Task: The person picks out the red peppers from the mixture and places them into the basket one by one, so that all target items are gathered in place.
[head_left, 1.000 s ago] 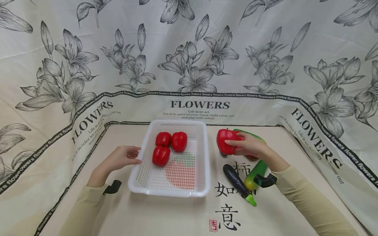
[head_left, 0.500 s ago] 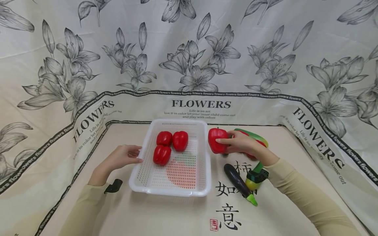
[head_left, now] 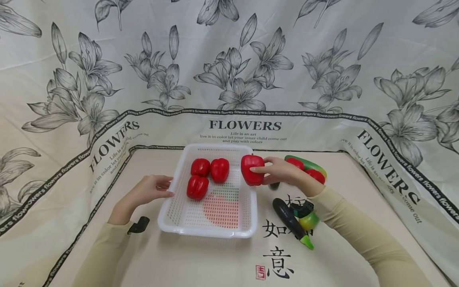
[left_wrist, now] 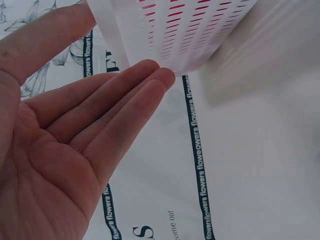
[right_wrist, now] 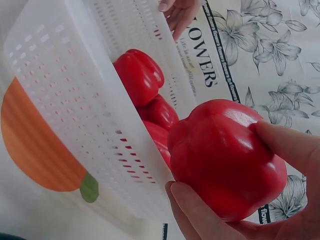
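My right hand [head_left: 281, 170] grips a red bell pepper [right_wrist: 227, 160] between thumb and fingers, over the right rim of a white perforated basket [head_left: 207, 233]. Inside the basket, three more red bell peppers, one of them the front pepper [head_left: 197, 187], sit together toward the back left. At the left rim is my left hand [head_left: 154, 190]; in the left wrist view its fingers [left_wrist: 117, 117] are nearly straight against the basket's outer wall, with the thumb near the rim.
Right of the basket lies an eggplant [head_left: 292, 221] beside a green-yellow vegetable [head_left: 309, 220], partly hidden by the right wrist camera. Farther back, red items [head_left: 315, 175] lie against a long green vegetable [head_left: 309, 162]. A flower-printed curtain [head_left: 236, 79] stands behind the table.
My right hand has carried the red bell pepper leftward, from beside the vegetables on the right to over the basket's right rim. The left hand stays at the left rim.
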Demonstrator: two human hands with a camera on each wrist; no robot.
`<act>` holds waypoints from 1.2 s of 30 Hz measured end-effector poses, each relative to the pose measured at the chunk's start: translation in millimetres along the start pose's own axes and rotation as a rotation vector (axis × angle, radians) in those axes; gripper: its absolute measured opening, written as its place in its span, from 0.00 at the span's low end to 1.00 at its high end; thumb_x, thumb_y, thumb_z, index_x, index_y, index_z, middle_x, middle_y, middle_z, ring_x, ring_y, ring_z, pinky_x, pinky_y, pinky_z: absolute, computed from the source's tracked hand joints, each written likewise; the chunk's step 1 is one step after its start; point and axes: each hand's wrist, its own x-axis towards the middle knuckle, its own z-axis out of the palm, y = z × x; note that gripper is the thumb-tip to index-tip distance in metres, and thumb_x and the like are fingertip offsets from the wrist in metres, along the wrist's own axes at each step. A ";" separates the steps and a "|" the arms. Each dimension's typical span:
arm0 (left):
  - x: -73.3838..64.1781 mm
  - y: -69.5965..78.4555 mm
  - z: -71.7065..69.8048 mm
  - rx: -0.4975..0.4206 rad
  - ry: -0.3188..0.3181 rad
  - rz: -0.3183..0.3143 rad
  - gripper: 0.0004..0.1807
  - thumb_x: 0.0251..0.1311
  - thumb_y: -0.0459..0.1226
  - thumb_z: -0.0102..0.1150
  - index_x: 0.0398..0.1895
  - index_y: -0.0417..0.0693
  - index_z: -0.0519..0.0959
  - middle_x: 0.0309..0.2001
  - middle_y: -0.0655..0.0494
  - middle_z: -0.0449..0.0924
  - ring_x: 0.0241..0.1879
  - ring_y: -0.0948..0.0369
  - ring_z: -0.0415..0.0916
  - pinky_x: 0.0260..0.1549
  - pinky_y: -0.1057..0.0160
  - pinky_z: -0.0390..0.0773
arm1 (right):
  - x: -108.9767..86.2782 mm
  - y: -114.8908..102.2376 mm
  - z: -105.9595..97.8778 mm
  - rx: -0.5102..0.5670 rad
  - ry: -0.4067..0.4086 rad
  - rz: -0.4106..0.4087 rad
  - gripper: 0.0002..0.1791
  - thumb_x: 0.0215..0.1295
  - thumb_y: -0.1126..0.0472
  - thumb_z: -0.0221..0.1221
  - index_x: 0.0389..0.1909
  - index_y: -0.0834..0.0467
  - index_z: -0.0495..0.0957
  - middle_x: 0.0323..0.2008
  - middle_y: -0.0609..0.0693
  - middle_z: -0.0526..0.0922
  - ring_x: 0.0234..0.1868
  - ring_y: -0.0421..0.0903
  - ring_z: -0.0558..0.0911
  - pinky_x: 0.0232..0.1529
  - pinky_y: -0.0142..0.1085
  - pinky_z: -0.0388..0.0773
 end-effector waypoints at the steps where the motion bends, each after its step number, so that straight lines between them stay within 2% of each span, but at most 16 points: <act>1: 0.1 -0.2 0.0 0.001 0.000 0.000 0.32 0.50 0.42 0.70 0.56 0.32 0.74 0.44 0.40 0.83 0.43 0.50 0.82 0.42 0.54 0.83 | 0.9 -1.3 1.3 -0.002 0.001 0.001 0.44 0.58 0.44 0.63 0.67 0.63 0.55 0.56 0.64 0.75 0.48 0.56 0.83 0.54 0.47 0.78; 7: 0.5 -2.0 0.3 0.004 0.003 0.003 0.31 0.50 0.42 0.70 0.56 0.32 0.75 0.44 0.41 0.83 0.44 0.50 0.82 0.42 0.54 0.83 | 8.6 -8.5 9.1 0.040 -0.022 -0.003 0.44 0.58 0.46 0.64 0.67 0.65 0.55 0.56 0.65 0.74 0.48 0.56 0.83 0.49 0.44 0.81; 13: 0.6 -1.4 0.4 -0.016 0.001 0.002 0.32 0.50 0.41 0.70 0.56 0.32 0.74 0.45 0.40 0.83 0.44 0.50 0.82 0.42 0.55 0.83 | 18.8 -14.0 15.8 0.105 -0.073 -0.003 0.41 0.61 0.51 0.62 0.66 0.67 0.54 0.57 0.65 0.72 0.48 0.56 0.82 0.51 0.46 0.80; 17: 0.3 -0.9 0.5 -0.020 0.000 0.003 0.31 0.50 0.41 0.70 0.56 0.32 0.74 0.45 0.40 0.83 0.43 0.50 0.83 0.42 0.55 0.83 | 26.3 -18.1 21.9 0.099 -0.092 0.001 0.41 0.61 0.51 0.62 0.66 0.68 0.55 0.58 0.65 0.71 0.48 0.55 0.81 0.51 0.47 0.80; 23: 0.0 -1.6 0.8 -0.016 0.004 0.007 0.31 0.50 0.41 0.70 0.55 0.32 0.75 0.44 0.41 0.83 0.43 0.50 0.83 0.42 0.55 0.83 | 34.6 -24.7 32.8 0.139 -0.121 0.019 0.37 0.61 0.54 0.62 0.64 0.68 0.59 0.57 0.64 0.70 0.49 0.55 0.79 0.53 0.49 0.78; 33: -0.3 0.3 0.3 -0.013 -0.001 0.001 0.31 0.50 0.41 0.70 0.56 0.33 0.75 0.45 0.40 0.83 0.43 0.50 0.83 0.42 0.54 0.83 | 49.9 -31.3 49.2 0.143 -0.162 0.025 0.28 0.60 0.55 0.63 0.57 0.65 0.69 0.53 0.61 0.75 0.47 0.54 0.81 0.51 0.48 0.79; 36: -0.2 0.3 0.1 -0.008 0.001 0.001 0.31 0.50 0.41 0.70 0.55 0.33 0.75 0.45 0.40 0.83 0.44 0.49 0.82 0.42 0.54 0.83 | 55.4 -32.2 52.9 0.141 -0.174 0.034 0.26 0.61 0.55 0.63 0.55 0.65 0.71 0.52 0.61 0.76 0.50 0.56 0.79 0.52 0.48 0.79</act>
